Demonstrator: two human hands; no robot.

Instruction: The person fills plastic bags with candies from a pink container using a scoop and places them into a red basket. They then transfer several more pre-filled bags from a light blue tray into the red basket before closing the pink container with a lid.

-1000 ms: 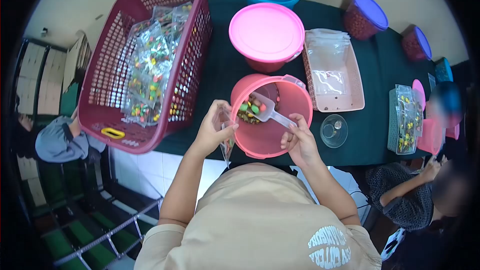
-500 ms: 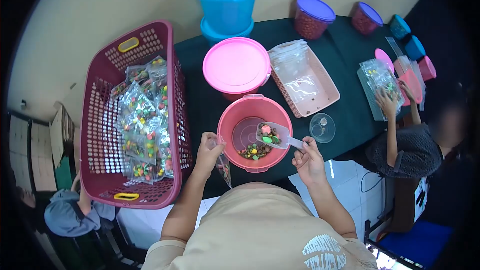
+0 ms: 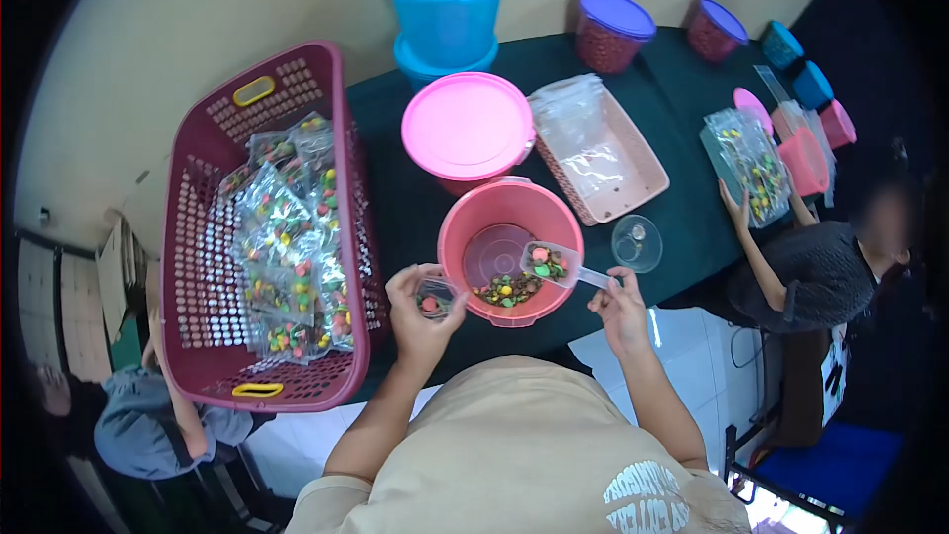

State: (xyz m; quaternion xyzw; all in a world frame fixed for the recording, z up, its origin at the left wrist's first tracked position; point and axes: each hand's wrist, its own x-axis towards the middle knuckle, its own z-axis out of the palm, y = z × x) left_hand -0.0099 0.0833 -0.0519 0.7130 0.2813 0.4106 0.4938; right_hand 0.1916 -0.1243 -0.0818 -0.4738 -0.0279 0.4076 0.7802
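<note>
My right hand (image 3: 622, 309) grips the handle of a clear plastic scoop (image 3: 551, 264), which carries a load of colourful candy pieces over a pink tub (image 3: 450, 237). At the bottom of this tub lies a heap of loose candy (image 3: 506, 290) in brown, green and yellow. Just left of the tub, my left hand (image 3: 420, 324) is closed on a small clear plastic bag (image 3: 435, 295). The bag's upper part is spread between thumb and fingers, with a few candies visible inside.
A maroon basket (image 3: 348, 237) of filled candy bags stands left. Behind the tub is a pink-lidded bucket (image 3: 468, 127); right of it, a pale tray (image 3: 641, 153) with empty bags and a clear cup (image 3: 637, 243). A co-worker (image 3: 806, 277) handles filled bags (image 3: 756, 168) at the right.
My left hand has turned the bag, its upper part now spread and facing up. The scoop has shifted slightly right. The co-worker's hands have moved to the sides of the bags.
</note>
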